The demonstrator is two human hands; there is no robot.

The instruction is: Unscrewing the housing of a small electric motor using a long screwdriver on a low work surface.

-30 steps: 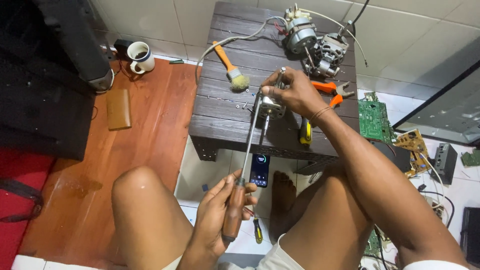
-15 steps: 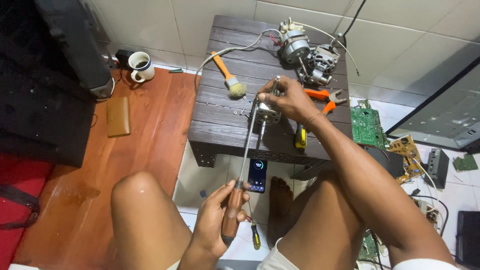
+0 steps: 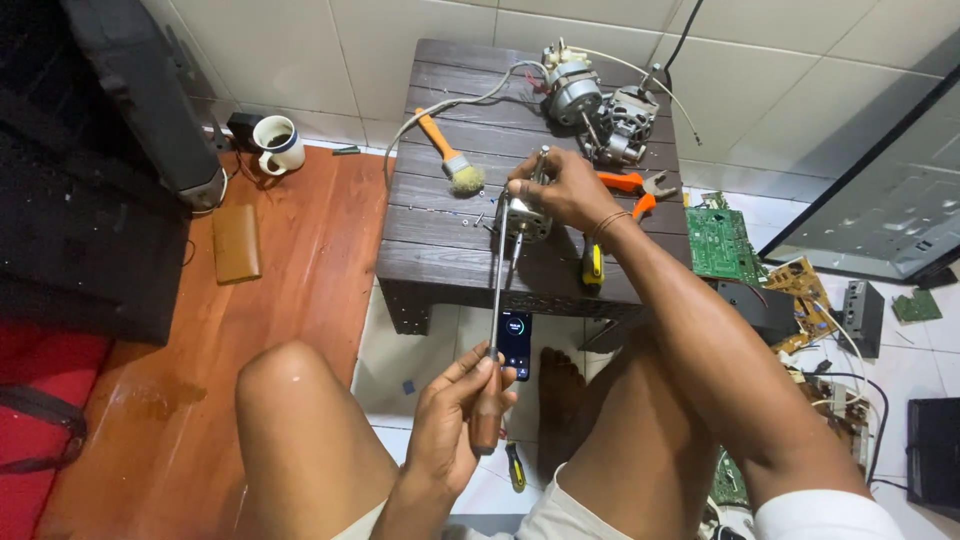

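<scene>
My left hand [image 3: 455, 420] grips the dark handle of a long screwdriver [image 3: 497, 290], whose thin shaft runs up to a small metal motor part [image 3: 524, 218] at the front of the dark wooden table [image 3: 440, 250]. My right hand [image 3: 560, 188] wraps over the top of that motor part and holds it on the table. Small screws [image 3: 450, 212] lie scattered on the tabletop just left of it. The screwdriver tip is hidden against the part.
On the table lie an orange-handled brush [image 3: 448, 152], two fan motors with wires [image 3: 598, 105], orange pliers [image 3: 632, 186] and a yellow screwdriver [image 3: 593, 263]. A lit phone [image 3: 515, 340] lies on the floor between my knees. Circuit boards [image 3: 718, 245] sit right, a mug [image 3: 277, 142] far left.
The view has shifted slightly; both hands keep the same hold on the screwdriver and the motor part, with the left hand a little lower on the handle.
</scene>
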